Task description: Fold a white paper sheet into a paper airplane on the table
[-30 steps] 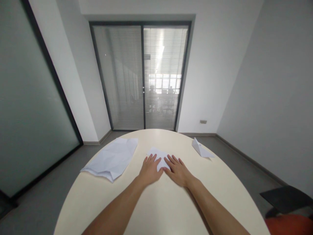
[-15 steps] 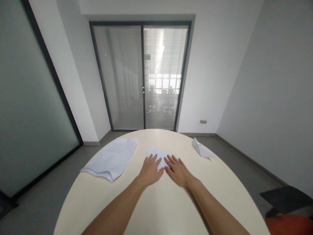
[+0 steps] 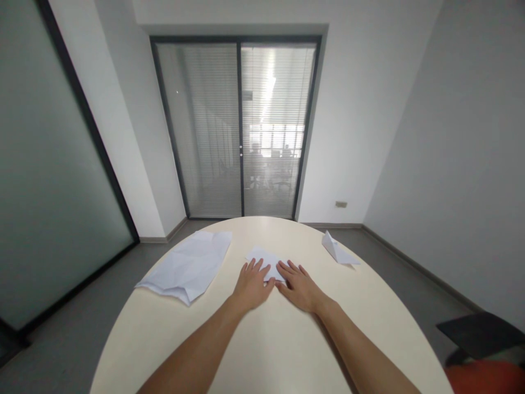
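Note:
A small folded sheet of white paper (image 3: 272, 271) lies flat on the round cream table (image 3: 270, 350), partly covered by my fingers. My left hand (image 3: 252, 284) rests on its left part, fingers spread and pointing away from me. On the right part lies my right hand (image 3: 301, 285), its fingers likewise stretched out. Both thumbs are close together at the paper's near edge. Neither hand grips the paper. The folds under my fingers are hidden.
Creased larger white sheets (image 3: 192, 265) lie on the table's left side. A folded paper piece (image 3: 337, 251) with a raised point stands near the right edge. Beyond the table is a glass door with blinds (image 3: 238, 131). A black and red chair (image 3: 484, 339) is at lower right.
My hands stay almost in place on the paper. The thumbs shift slightly along its near edge, and the paper moves a little.

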`<state>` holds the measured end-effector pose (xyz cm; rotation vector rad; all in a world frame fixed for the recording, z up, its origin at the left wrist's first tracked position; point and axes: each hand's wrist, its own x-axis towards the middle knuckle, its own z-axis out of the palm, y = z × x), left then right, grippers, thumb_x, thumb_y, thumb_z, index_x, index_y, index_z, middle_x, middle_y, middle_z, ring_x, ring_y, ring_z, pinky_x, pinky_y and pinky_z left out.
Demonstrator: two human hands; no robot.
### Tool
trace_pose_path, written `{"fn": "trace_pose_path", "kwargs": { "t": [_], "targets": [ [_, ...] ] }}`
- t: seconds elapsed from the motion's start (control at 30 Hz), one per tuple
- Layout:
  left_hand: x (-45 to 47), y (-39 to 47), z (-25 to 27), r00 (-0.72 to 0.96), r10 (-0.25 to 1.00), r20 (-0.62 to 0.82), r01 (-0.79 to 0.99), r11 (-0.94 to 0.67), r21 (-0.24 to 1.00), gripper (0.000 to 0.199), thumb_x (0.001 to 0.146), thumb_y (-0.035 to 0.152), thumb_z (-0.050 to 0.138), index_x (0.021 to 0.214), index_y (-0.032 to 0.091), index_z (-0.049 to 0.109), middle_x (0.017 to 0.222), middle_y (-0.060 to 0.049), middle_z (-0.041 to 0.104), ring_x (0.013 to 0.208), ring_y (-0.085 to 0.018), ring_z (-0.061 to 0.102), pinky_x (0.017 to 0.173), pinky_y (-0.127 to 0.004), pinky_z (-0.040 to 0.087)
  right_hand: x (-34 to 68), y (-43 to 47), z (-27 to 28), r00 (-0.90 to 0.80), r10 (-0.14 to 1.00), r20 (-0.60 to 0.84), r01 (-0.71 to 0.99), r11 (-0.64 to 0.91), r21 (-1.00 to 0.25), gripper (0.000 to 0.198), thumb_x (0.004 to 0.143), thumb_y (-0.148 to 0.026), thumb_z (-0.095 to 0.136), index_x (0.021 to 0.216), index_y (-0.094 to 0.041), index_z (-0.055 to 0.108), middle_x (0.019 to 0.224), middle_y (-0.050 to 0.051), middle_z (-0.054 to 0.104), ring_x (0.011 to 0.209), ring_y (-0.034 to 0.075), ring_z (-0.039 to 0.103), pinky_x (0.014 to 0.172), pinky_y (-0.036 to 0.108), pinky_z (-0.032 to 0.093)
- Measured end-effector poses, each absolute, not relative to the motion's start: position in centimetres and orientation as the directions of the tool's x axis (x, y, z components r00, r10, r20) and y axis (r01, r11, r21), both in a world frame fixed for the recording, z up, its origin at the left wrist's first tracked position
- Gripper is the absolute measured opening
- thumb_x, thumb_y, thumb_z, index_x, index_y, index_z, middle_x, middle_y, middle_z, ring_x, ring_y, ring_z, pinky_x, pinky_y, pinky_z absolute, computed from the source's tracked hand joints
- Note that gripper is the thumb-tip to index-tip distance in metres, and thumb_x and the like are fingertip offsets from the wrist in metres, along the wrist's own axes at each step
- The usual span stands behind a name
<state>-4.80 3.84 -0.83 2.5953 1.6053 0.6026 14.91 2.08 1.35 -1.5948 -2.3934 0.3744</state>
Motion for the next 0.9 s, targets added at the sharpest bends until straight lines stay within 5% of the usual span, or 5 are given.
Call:
{"fn": "trace_pose_path", "kwargs": {
  "t": [0.23,0.5,0.9],
  "targets": [
    [-4.8,3.88,-0.7,0.373,0.872,0.317,0.853,-0.457,0.253,0.05,0.097,0.048,0.042,0.138,0.023,0.057,0.147,-0.012,0.05,0.138,-0.034,0.041,0.114,-0.054,0.031,15.27,2.32,1.39,-0.446,0.884,0.141,0.81,0.465,-0.357,0.055,0.097,-0.047,0.042,0.148,-0.026,0.043,0.155,0.007,0.039,0.146,0.032,0.028,0.116,0.061,0.021],
    [-4.75,3.91,-0.52,0.366,0.864,0.345,0.845,-0.464,0.267,0.046,0.096,0.045,0.046,0.133,0.022,0.061,0.144,-0.013,0.054,0.135,-0.034,0.045,0.112,-0.055,0.033,15.36,2.61,1.37,-0.468,0.848,0.247,0.791,0.527,-0.31,0.044,0.096,-0.037,0.047,0.137,-0.022,0.058,0.143,0.009,0.055,0.137,0.028,0.046,0.113,0.048,0.035],
    [-4.75,3.59,-0.15,0.363,0.851,0.379,0.833,-0.478,0.278,0.044,0.096,0.048,0.046,0.126,0.023,0.066,0.139,-0.01,0.059,0.129,-0.033,0.05,0.112,-0.053,0.033,15.25,2.31,1.84,-0.417,0.861,0.291,0.795,0.501,-0.342,0.04,0.099,-0.035,0.04,0.127,-0.021,0.066,0.135,0.009,0.062,0.13,0.023,0.054,0.111,0.04,0.041]
  ]
}}
